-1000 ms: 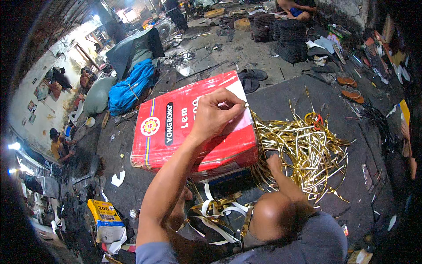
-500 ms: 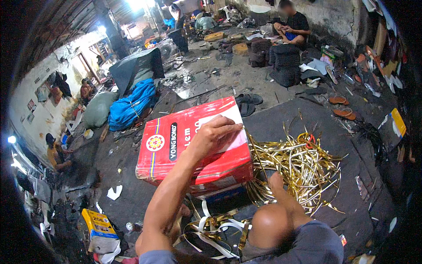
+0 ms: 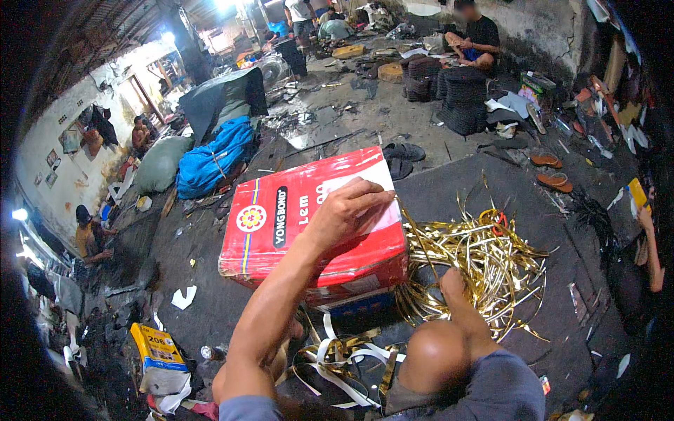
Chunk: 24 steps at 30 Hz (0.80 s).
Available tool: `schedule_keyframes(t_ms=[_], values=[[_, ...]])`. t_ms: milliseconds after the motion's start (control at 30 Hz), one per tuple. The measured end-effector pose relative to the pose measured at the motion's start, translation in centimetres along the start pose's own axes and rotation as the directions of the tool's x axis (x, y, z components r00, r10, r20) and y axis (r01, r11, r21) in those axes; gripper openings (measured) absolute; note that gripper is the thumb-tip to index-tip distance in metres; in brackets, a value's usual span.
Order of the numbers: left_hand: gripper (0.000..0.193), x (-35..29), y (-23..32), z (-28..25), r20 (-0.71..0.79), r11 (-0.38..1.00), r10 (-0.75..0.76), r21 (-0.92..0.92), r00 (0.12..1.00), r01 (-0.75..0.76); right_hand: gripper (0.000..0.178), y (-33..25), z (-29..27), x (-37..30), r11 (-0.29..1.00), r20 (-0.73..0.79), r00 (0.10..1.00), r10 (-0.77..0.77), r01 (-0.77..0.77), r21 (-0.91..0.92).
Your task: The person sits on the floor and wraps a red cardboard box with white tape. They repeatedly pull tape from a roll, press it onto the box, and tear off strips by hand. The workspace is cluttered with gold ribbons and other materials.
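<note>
A red cardboard box [image 3: 309, 259] with a round flower emblem stands before me, a pale sheet [image 3: 382, 219] on its top. My left hand [image 3: 344, 212] rests over that sheet, fingertips pinched at the box's right edge on the end of a gold strip [image 3: 420, 236]. The strip slants down to my right hand [image 3: 453, 282], which is closed on it lower down, beside the box. A tangled heap of shiny gold strips [image 3: 495, 263] lies right of the box, just beyond my right hand. White and gold strips [image 3: 344, 354] lie loose near my legs.
A yellow packet [image 3: 157, 345] lies at lower left. Dark sandals [image 3: 401, 160] sit behind the box, brown sandals [image 3: 554, 181] farther right. At the right rim another person's arm [image 3: 653, 249] reaches to a yellow piece [image 3: 637, 193]. Other people sit at the back and left.
Both my hands keep nearly the same pose while the view shifts slightly. Another person's arm has come in at the right rim, and a standing person at the back shows more fully.
</note>
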<state>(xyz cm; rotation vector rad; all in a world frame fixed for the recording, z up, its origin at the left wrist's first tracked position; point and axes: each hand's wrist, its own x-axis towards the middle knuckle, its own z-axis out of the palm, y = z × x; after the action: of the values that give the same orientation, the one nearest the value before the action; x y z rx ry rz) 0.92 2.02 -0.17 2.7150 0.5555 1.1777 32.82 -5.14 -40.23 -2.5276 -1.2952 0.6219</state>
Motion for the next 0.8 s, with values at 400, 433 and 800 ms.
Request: schedule_keyframes(t_ms=[400,433,800], values=[[0.058,0.3,1.6,-0.3,0.226,0.969,-0.078,0.246,0.971,0.02,0.042,1.6,0.3,1.8,0.996,-0.014,1.0,-0.014,0.013,-0.087],[0.059,0.6,1.7,0.0,0.226,0.98,-0.133,0.173,0.965,0.094,0.049,1.2,0.6,1.5,0.996,0.011,1.0,-0.014,0.015,-0.093],[0.058,-15.6,13.4,10.8,0.025,0.979,-0.203,0.002,0.979,0.203,0.044,1.6,-3.5,-7.4,0.912,-0.155,0.986,-0.055,0.113,0.394]])
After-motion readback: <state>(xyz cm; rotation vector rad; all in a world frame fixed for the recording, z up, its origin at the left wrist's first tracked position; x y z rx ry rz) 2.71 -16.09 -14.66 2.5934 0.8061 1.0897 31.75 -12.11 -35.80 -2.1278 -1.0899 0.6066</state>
